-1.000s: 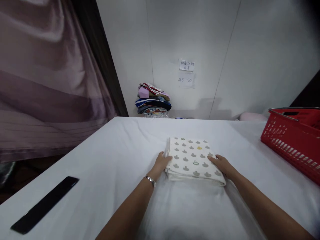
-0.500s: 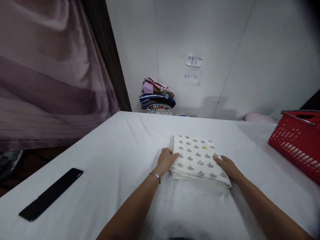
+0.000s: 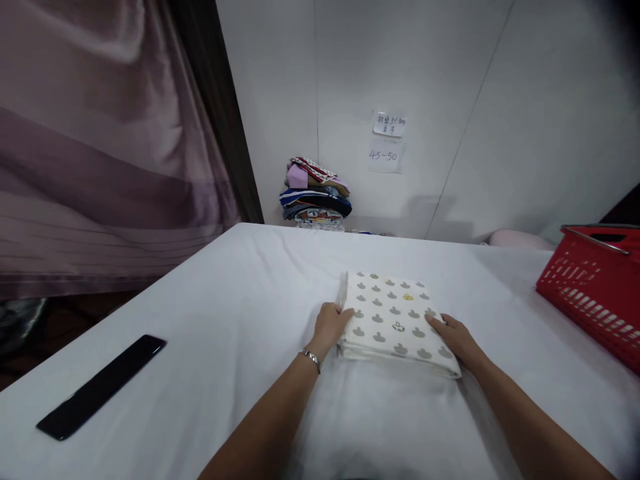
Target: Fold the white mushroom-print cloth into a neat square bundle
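A folded white tablecloth with rows of grey shapes and a few green and yellow ones lies flat on the table in several layers. At its left edge is my left hand, closed on the side with the thumb over the top and the fingers partly hidden. A metal bracelet circles that wrist. My right hand grips the right edge in the same way, thumb on the top layer and the other fingers mostly out of sight at the side.
The table has a white cover. A black flat strip lies at its left, and a red basket stands at the right. Behind the far edge is a stack of folded fabrics against the wall. A curtain hangs on the left.
Both hands stay on the tablecloth's sides. My left hand has shifted very slightly, with less of its thumb over the top; the tablecloth looks almost unmoved.
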